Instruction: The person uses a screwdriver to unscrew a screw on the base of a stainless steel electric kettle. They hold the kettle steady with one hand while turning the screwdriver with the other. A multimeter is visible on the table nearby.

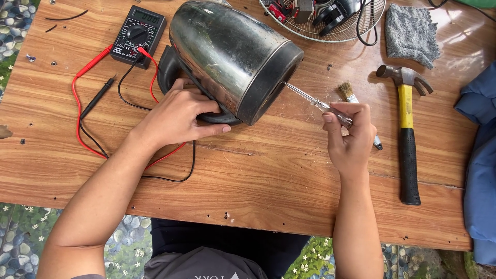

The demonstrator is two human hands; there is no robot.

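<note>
A steel electric kettle [227,51] lies on its side on the wooden table [268,175], its black base turned toward the right. My left hand [178,113] grips the kettle's black handle [170,70] and steadies it. My right hand [351,134] holds a screwdriver [320,105] with a clear handle. Its thin shaft points up and left, and its tip sits at the underside of the kettle's base.
A black multimeter [138,35] with red and black leads [85,98] lies at the left. A small paintbrush [349,93], a yellow-and-black claw hammer [407,124], a grey cloth [411,33], a wire fan guard holding parts [330,18] and blue fabric [483,155] lie to the right.
</note>
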